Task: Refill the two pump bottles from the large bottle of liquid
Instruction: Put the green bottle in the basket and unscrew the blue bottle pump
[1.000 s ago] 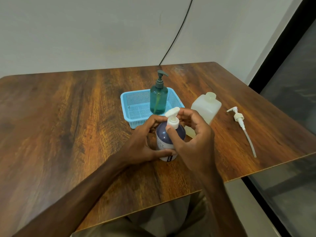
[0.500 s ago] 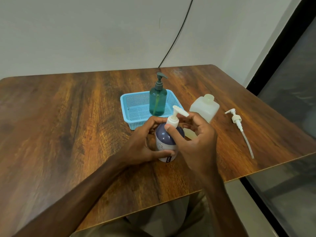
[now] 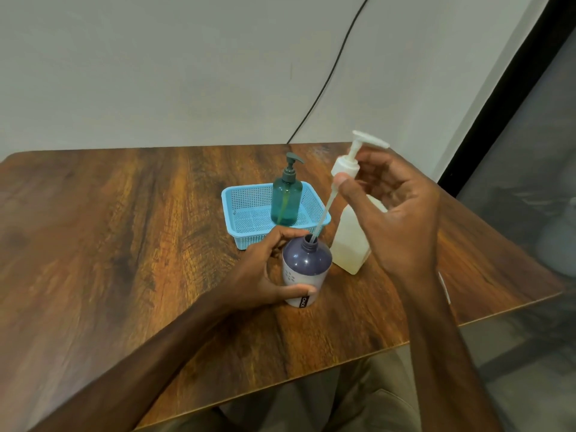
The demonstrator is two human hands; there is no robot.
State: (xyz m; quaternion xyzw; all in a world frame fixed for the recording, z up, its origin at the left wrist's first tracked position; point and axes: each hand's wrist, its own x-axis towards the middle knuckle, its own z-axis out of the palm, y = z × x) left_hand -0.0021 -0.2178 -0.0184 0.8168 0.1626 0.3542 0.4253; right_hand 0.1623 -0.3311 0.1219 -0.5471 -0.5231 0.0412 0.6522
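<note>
Looking down from my head, I see a wooden table [image 3: 124, 229] with dark, streaky grain. Its far edge meets a plain pale wall [image 3: 187, 73], where a black cable [image 3: 327, 82] climbs from behind the table. Its right edge runs beside a black frame [image 3: 498, 104] and dark glass.

My left hand [image 3: 265, 269] wraps around the purple bottle [image 3: 307, 263], which stands upright near the front edge, towards the right. My right hand [image 3: 399, 219] pinches the white pump [image 3: 346, 165] at its collar and holds it above that bottle. The pump's tube [image 3: 324, 213] slants down, with its lower end inside the open neck.

The large bottle [image 3: 349, 244] of pale liquid stands just right of the purple one, partly behind my hand. Farther back, a teal pump bottle [image 3: 286, 198] stands upright in a blue basket [image 3: 237, 210]. My tan trousers [image 3: 358, 394] show below the front edge.
</note>
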